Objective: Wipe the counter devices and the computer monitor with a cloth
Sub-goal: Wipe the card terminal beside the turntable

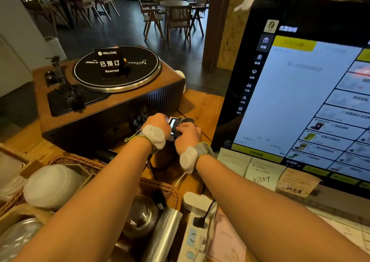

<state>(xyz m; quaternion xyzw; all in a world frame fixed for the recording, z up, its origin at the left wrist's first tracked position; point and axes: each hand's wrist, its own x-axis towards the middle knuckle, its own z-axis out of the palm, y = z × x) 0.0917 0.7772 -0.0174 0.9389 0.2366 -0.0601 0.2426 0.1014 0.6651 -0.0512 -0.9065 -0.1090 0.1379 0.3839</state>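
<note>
left hand [158, 125] and right hand [188, 135] both grip a small lit device [173, 122] over the table [200, 103] between turntable [112, 93] and monitor [300, 91], fingers curled round its side and top, cloth not clearly visible; it looks light, rigid and easily tipped, best held by the body, off the glossy screen.

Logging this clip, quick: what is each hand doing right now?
Left hand: grips the small black device with the lit screen.
Right hand: fingers curled round the same device from its other side.
</note>
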